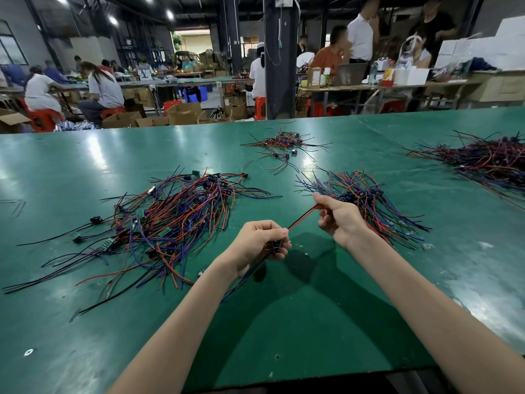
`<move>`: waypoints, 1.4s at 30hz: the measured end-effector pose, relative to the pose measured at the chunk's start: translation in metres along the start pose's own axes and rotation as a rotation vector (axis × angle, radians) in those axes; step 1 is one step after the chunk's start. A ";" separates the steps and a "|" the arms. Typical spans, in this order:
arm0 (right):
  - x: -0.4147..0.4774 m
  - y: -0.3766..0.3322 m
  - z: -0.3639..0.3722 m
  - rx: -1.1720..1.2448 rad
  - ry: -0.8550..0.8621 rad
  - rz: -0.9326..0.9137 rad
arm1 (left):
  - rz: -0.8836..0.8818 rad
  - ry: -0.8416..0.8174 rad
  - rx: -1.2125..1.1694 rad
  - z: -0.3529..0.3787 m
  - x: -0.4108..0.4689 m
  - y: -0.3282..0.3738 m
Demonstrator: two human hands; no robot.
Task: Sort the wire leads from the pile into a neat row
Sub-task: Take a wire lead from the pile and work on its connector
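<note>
— How many wire heaps lie on the table (312, 308)?
— Four: the pile (176, 220) at left, a row (366, 194) just beyond the right hand (339, 220), a small heap (284, 143) further back, and a big heap (488, 160) far right.
— And the lead (302, 216)?
— One, off the table, taut between both hands. The left hand (260, 243) has its fingers curled round the connector end; the right pinches the red-and-black pair.
— Any containers?
— Open boxes (183, 113) on the floor behind; their contents can't be made out.

No legible text, labels or numbers anywhere in view.
</note>
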State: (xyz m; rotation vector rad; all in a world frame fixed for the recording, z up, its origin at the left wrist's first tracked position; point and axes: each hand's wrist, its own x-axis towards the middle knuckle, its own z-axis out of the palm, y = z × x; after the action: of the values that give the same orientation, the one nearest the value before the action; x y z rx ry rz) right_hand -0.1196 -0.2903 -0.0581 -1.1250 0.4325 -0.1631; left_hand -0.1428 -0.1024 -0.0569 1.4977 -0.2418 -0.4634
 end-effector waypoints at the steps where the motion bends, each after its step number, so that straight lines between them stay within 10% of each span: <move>1: 0.002 -0.001 -0.002 0.019 0.011 -0.004 | 0.001 -0.003 0.005 0.000 0.000 0.000; 15: 0.025 -0.022 -0.046 0.219 0.171 -0.006 | 0.009 0.038 -0.015 -0.010 -0.004 0.002; 31: -0.044 0.025 0.026 -0.353 -0.569 0.021 | 0.024 0.266 -0.194 -0.008 0.005 -0.001; 42: -0.046 0.031 0.026 -0.362 -0.611 0.067 | 0.042 0.342 -0.182 -0.012 0.012 -0.003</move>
State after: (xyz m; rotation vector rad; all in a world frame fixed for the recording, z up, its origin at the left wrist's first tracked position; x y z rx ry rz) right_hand -0.1533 -0.2398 -0.0650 -1.4413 -0.0530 0.3278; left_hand -0.1271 -0.0974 -0.0627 1.3644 0.0373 -0.1845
